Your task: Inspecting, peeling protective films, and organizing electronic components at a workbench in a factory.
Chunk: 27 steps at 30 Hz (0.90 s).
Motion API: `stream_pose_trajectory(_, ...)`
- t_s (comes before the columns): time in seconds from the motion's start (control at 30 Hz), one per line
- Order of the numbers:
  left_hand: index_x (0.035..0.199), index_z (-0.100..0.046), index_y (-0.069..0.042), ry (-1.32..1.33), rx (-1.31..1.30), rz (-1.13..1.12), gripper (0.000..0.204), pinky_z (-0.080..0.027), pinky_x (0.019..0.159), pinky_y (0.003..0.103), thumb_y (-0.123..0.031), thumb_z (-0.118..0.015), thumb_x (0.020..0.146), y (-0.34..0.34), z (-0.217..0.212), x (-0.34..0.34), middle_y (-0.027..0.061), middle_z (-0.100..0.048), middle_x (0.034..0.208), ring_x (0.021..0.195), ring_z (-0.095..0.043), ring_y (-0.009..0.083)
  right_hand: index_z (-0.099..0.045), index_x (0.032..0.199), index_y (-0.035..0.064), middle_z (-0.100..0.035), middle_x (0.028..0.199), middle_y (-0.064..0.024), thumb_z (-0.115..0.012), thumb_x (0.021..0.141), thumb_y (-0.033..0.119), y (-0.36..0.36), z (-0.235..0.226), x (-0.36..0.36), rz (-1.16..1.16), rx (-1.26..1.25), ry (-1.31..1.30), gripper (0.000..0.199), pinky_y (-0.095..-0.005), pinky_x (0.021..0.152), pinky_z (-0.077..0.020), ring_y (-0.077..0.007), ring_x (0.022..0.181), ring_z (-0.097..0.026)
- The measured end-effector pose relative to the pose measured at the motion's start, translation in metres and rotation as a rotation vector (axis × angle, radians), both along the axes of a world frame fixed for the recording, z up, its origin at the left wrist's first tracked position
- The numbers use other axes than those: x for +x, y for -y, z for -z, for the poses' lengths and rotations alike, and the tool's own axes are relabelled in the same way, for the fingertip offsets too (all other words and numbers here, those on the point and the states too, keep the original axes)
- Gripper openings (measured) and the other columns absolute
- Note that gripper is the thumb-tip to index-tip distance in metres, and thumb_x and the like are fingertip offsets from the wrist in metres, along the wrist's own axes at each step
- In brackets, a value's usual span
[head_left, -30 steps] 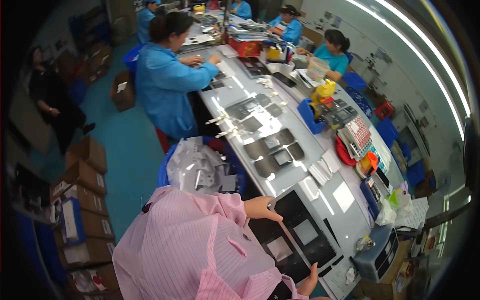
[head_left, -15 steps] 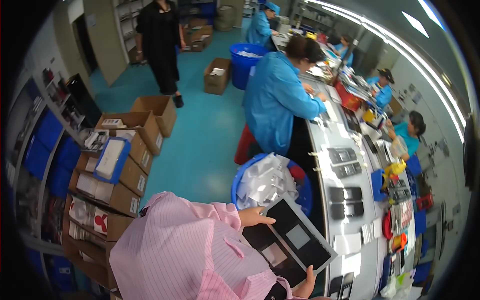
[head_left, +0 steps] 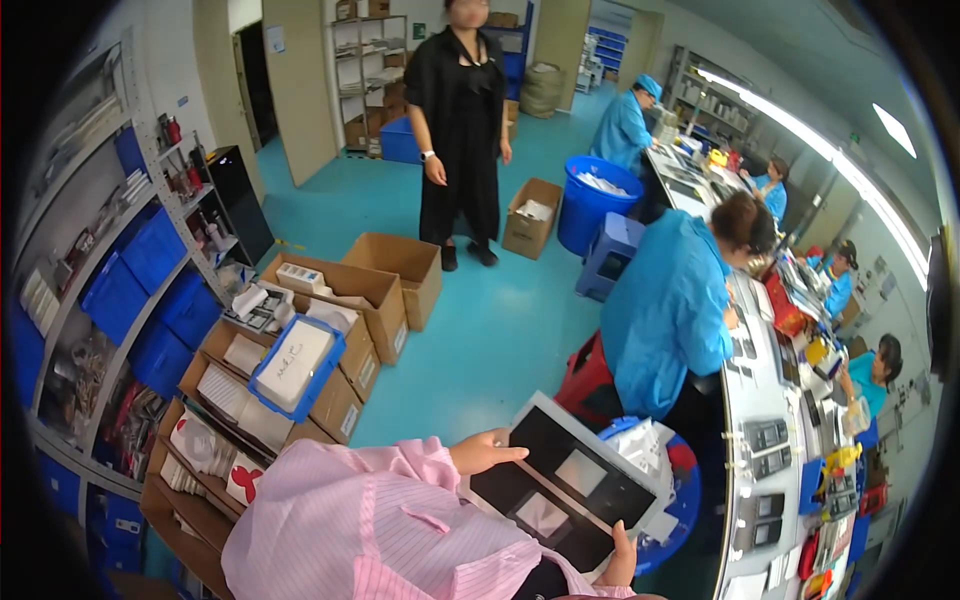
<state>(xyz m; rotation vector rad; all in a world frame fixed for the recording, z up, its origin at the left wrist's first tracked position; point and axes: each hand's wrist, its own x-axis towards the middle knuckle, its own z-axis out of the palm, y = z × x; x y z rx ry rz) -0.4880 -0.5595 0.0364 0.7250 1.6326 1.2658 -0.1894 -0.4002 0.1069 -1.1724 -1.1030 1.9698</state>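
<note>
A flat light-grey panel with two black rectangular sections [head_left: 545, 432] is held in front of me, tilted. Each black section carries a smaller pale square. My left hand [head_left: 487, 452] grips its upper left edge, thumb on top and fingers mostly hidden beneath. At its lower right corner is my right hand [head_left: 621, 556], thumb up along the edge. Partly behind the panel stands a round blue bin [head_left: 693, 515] filled with white scrap sheets [head_left: 642, 446].
On the right runs a long worktable [head_left: 737, 405] with dark flat devices; co-workers in blue sit along it. A red stool [head_left: 580, 385] stands ahead. Cardboard boxes [head_left: 375, 275], a blue tray [head_left: 298, 368] and shelving [head_left: 135, 330] line my left. A person in black [head_left: 460, 150] stands ahead.
My view has swung left, so the worktable and bin sit farther right. The panel stays in both hands. The person in black now stands nearer and faces my way.
</note>
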Motion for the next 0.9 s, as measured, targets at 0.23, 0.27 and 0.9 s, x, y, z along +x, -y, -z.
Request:
stream_pose_trajectory(0.23, 0.148, -0.038, 0.004, 0.008, 0.152, -0.398, 0.079, -0.032, 0.113, 0.038, -0.036, -0.073, 0.089, 0.054, -0.053, -0.067, 0.0166, -0.049, 0.145, 0.134, -0.044, 0.0275, -0.055, 0.130, 0.0044, -0.065, 0.115, -0.0103, -0.067, 0.094, 0.021, -0.017, -0.007, -0.133, -0.296, -0.024, 0.013, 0.042, -0.0355, 0.086, -0.0542, -0.0238, 0.100, -0.065)
stream_pose_trajectory(0.27, 0.145, -0.044, -0.001, -0.106, 0.122, -0.470, 0.069, -0.036, 0.109, 0.036, -0.032, -0.072, 0.091, 0.054, -0.053, -0.073, 0.0116, -0.055, 0.138, 0.126, -0.051, 0.0236, -0.055, 0.130, 0.0043, -0.065, 0.116, -0.0108, -0.067, 0.094, 0.021, -0.024, -0.003, -0.150, -0.349, -0.099, -0.068, 0.042, -0.0361, 0.087, -0.0543, -0.0243, 0.100, -0.065)
stream_pose_trajectory(0.9, 0.140, -0.043, 0.009, 0.243, 0.097, -0.695, 0.071, -0.047, 0.100, 0.036, -0.034, -0.073, 0.091, -0.138, -0.032, -0.292, 0.0166, -0.058, 0.130, 0.116, -0.059, 0.0235, -0.055, 0.132, 0.0039, -0.065, 0.114, -0.0039, -0.069, 0.093, 0.021, -0.284, 0.019, -0.437, -0.646, -0.066, -0.022, 0.045, -0.0316, 0.093, -0.0466, -0.0164, 0.105, -0.060)
